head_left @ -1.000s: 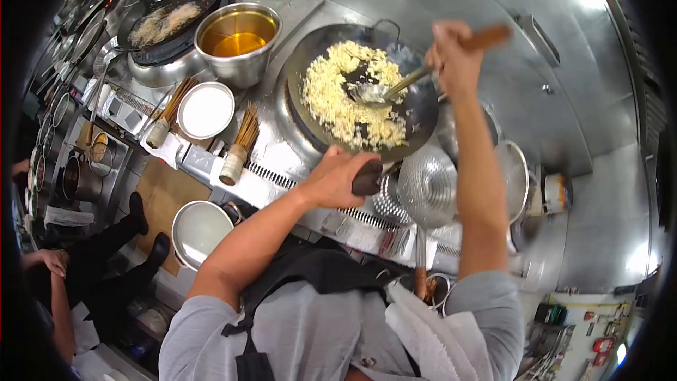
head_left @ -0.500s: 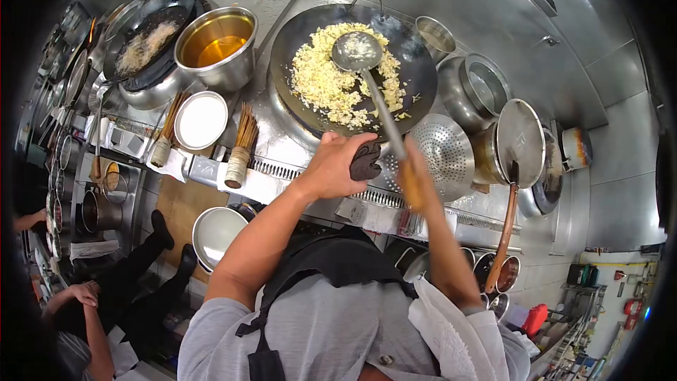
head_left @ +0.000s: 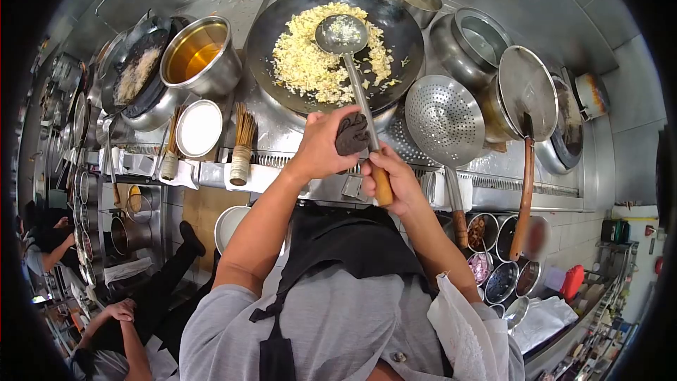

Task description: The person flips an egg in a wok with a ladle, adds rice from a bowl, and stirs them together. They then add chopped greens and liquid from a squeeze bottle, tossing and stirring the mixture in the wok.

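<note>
My right hand (head_left: 396, 178) is closed round the wooden handle of a metal ladle (head_left: 342, 35). The ladle's bowl, with bits of food in it, rests over the pale yellow chopped food (head_left: 303, 53) in a large black wok (head_left: 264, 25). My left hand (head_left: 326, 144) grips a dark folded cloth (head_left: 352, 134) at the near rim of the wok, just left of the ladle's shaft. A perforated strainer (head_left: 444, 120) lies right of the wok, its handle pointing toward me.
Left of the wok stand a pot of amber liquid (head_left: 229, 63), a white round container (head_left: 199, 129), a bamboo brush (head_left: 242, 148) and another wok (head_left: 144, 70). On the right are metal pots (head_left: 462, 42) and a fine strainer (head_left: 527, 92). A seated person's hands (head_left: 120, 310) show lower left.
My view has shifted, so the wok appears higher and further left. The ladle's bowl remains over the food. My right hand, blurred before, now shows clearly on the handle.
</note>
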The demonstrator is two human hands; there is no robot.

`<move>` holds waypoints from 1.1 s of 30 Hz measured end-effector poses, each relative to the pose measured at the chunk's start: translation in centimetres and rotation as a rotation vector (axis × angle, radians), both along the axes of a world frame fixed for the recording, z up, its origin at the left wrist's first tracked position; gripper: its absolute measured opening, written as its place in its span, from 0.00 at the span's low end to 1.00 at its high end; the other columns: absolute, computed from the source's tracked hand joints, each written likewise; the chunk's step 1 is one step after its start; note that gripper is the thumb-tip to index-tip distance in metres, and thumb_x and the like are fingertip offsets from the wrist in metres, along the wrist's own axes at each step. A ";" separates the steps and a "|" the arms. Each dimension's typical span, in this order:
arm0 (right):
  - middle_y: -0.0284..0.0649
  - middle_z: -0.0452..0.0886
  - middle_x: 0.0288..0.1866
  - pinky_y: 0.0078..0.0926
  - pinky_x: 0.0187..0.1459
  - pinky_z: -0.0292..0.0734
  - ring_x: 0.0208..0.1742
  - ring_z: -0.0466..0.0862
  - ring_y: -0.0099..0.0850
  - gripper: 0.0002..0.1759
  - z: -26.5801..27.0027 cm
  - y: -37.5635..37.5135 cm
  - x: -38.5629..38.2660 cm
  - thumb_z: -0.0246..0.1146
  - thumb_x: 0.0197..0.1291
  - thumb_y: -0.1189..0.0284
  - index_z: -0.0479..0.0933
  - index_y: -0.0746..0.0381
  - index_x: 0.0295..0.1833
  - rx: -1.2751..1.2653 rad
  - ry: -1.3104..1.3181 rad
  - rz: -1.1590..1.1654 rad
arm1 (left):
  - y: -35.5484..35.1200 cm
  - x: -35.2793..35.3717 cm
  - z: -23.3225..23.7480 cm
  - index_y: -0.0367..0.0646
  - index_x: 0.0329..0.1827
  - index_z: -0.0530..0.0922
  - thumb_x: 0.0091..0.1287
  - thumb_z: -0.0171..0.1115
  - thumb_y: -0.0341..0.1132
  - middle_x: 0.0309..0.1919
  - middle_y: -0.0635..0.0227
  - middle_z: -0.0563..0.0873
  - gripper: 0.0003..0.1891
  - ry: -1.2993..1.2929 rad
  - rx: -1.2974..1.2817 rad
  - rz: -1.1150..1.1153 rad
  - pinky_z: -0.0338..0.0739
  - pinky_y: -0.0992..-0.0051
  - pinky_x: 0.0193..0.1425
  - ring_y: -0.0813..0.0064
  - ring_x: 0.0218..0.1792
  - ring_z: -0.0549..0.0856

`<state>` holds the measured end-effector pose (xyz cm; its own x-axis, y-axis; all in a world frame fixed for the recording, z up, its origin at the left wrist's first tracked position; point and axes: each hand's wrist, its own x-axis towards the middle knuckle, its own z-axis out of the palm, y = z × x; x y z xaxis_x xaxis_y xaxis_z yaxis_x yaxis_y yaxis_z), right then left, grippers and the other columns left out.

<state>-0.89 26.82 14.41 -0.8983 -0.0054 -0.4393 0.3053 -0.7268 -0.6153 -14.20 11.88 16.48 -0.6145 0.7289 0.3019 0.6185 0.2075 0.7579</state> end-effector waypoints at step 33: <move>0.28 0.69 0.22 0.19 0.24 0.65 0.23 0.69 0.16 0.19 -6.5 -0.6 12.3 0.52 0.74 0.59 0.72 0.62 0.58 1.107 -0.065 -0.172 | -2.0 1.3 0.1 0.46 0.67 0.68 0.41 0.74 0.37 0.45 0.61 0.84 0.44 0.058 -0.023 0.015 0.63 0.65 0.59 0.59 0.47 0.80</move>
